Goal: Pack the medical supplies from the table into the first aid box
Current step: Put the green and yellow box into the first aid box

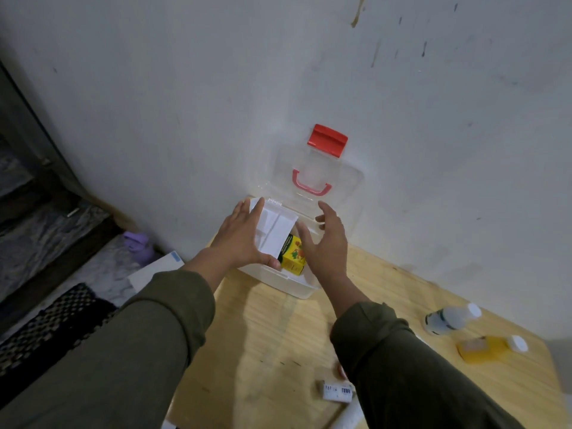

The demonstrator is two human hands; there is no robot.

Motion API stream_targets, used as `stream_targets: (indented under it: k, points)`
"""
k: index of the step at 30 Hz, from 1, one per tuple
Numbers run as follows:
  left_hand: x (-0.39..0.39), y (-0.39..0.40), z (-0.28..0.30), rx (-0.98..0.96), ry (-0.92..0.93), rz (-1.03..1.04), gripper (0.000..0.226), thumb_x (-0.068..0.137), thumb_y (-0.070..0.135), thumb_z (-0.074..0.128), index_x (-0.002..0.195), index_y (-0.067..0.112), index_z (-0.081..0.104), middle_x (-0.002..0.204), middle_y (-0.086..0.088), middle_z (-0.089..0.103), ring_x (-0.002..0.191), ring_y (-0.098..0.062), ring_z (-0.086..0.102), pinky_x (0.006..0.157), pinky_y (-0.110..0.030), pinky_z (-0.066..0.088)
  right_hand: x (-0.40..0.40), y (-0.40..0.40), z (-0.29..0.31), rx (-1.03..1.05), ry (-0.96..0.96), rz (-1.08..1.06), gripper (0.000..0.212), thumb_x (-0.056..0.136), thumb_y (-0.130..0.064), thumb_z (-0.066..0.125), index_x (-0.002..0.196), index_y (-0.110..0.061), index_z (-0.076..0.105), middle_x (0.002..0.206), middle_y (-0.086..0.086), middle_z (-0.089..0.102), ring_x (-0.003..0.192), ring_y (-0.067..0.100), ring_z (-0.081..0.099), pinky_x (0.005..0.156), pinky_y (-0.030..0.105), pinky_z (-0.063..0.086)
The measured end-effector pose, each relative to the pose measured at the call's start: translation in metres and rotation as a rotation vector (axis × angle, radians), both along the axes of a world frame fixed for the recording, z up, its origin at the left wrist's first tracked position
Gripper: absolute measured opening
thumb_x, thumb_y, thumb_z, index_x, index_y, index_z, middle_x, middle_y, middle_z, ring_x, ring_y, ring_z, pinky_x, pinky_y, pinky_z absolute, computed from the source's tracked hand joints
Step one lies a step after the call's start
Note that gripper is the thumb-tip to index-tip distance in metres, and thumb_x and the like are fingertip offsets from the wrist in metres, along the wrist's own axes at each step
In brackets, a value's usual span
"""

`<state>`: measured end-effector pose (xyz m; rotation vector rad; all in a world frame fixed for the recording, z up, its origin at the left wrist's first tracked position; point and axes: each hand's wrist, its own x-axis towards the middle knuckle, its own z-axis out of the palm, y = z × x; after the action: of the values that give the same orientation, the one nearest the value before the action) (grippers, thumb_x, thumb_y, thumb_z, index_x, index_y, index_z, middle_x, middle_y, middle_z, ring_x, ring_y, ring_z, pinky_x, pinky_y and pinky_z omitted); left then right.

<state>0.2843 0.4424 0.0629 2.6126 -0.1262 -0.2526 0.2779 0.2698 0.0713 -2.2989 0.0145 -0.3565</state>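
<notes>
The clear first aid box point(280, 281) stands open at the table's far edge, its lid point(318, 168) with a red latch and pink handle leaning on the wall. My left hand point(244, 236) grips a white tray insert point(275, 230), tilted over the box's left part. A yellow and green carton point(292, 253) stands inside the box. My right hand point(328, 236) hovers over the box's right side, fingers spread, holding nothing. On the table lie a clear bottle point(450, 318), a yellow bottle point(486, 348) and a small white packet point(337, 391).
The wooden table point(278, 335) stands against a white wall. On the floor to the left are a purple bottle point(137, 244), a white board point(154, 272) and a dark mat point(52, 323). A white roll point(349, 418) lies at the table's near edge.
</notes>
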Motion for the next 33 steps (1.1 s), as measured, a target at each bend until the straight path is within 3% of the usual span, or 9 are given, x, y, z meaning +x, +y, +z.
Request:
stream_targets:
  k: [2, 4, 7, 11, 15, 20, 28, 33]
  points:
    - [0.000, -0.001, 0.000, 0.005, 0.002, 0.001, 0.134, 0.054, 0.060, 0.079, 0.148, 0.024, -0.009, 0.160, -0.006, -0.006, 0.147, -0.027, -0.006, 0.117, -0.047, 0.012, 0.000, 0.012, 0.004, 0.199, 0.019, -0.054, 0.051, 0.088, -0.044, 0.056, 0.134, -0.030, 0.039, 0.112, -0.009, 0.054, 0.096, 0.007, 0.054, 0.079, 0.022, 0.045]
    - [-0.001, -0.001, 0.001, 0.006, 0.004, 0.002, 0.135, 0.054, 0.060, 0.080, 0.148, 0.024, -0.009, 0.160, -0.006, -0.006, 0.147, -0.027, -0.007, 0.117, -0.047, 0.011, 0.002, 0.020, 0.003, 0.376, 0.088, -0.146, 0.047, 0.088, -0.053, 0.051, 0.130, -0.035, 0.040, 0.100, -0.013, 0.058, 0.086, 0.005, 0.060, 0.079, 0.029, 0.052]
    - [-0.001, -0.001, 0.001, 0.003, 0.008, -0.002, 0.135, 0.054, 0.060, 0.080, 0.148, 0.024, -0.010, 0.160, -0.006, -0.007, 0.147, -0.026, -0.008, 0.117, -0.046, 0.010, 0.004, 0.022, -0.003, 0.505, 0.185, -0.245, 0.044, 0.087, -0.059, 0.047, 0.124, -0.034, 0.045, 0.083, -0.005, 0.068, 0.079, 0.015, 0.068, 0.079, 0.041, 0.058]
    - [-0.001, 0.000, 0.001, 0.009, 0.007, -0.007, 0.134, 0.054, 0.061, 0.079, 0.148, 0.024, -0.010, 0.160, -0.006, -0.008, 0.147, -0.026, -0.008, 0.117, -0.046, 0.009, 0.003, 0.020, -0.004, 0.644, 0.300, -0.270, 0.044, 0.091, -0.050, 0.047, 0.127, -0.025, 0.045, 0.084, 0.001, 0.068, 0.078, 0.017, 0.065, 0.058, 0.023, 0.050]
    - [-0.001, 0.000, 0.000, 0.015, 0.007, -0.009, 0.133, 0.055, 0.062, 0.078, 0.148, 0.025, -0.011, 0.160, -0.006, -0.008, 0.147, -0.027, -0.008, 0.117, -0.046, 0.009, 0.006, 0.020, -0.005, 0.665, 0.348, -0.260, 0.044, 0.092, -0.050, 0.046, 0.129, -0.025, 0.042, 0.080, -0.001, 0.067, 0.069, 0.014, 0.062, 0.061, 0.024, 0.051]
    - [-0.001, 0.000, -0.001, 0.020, -0.007, -0.007, 0.130, 0.056, 0.061, 0.077, 0.148, 0.025, -0.009, 0.160, -0.004, -0.006, 0.147, -0.027, -0.005, 0.117, -0.047, 0.011, 0.008, 0.021, -0.005, 0.617, 0.355, -0.240, 0.046, 0.093, -0.050, 0.044, 0.131, -0.025, 0.042, 0.088, -0.001, 0.067, 0.078, 0.015, 0.066, 0.065, 0.021, 0.052]
    - [0.000, 0.000, -0.002, 0.021, -0.014, -0.005, 0.131, 0.055, 0.061, 0.078, 0.148, 0.024, -0.007, 0.160, -0.005, -0.005, 0.147, -0.027, -0.005, 0.117, -0.046, 0.012, 0.009, 0.020, -0.009, 0.644, 0.342, -0.224, 0.043, 0.094, -0.047, 0.045, 0.129, -0.023, 0.044, 0.086, 0.000, 0.069, 0.082, 0.017, 0.070, 0.081, 0.034, 0.058]
    - [0.001, 0.000, -0.001, 0.005, -0.006, -0.003, 0.131, 0.055, 0.059, 0.079, 0.148, 0.024, -0.007, 0.160, -0.005, -0.004, 0.147, -0.027, -0.006, 0.117, -0.046, 0.012, 0.008, 0.017, -0.008, 0.610, 0.323, -0.204, 0.043, 0.093, -0.047, 0.046, 0.127, -0.021, 0.046, 0.096, 0.004, 0.070, 0.079, 0.012, 0.069, 0.071, 0.024, 0.056]
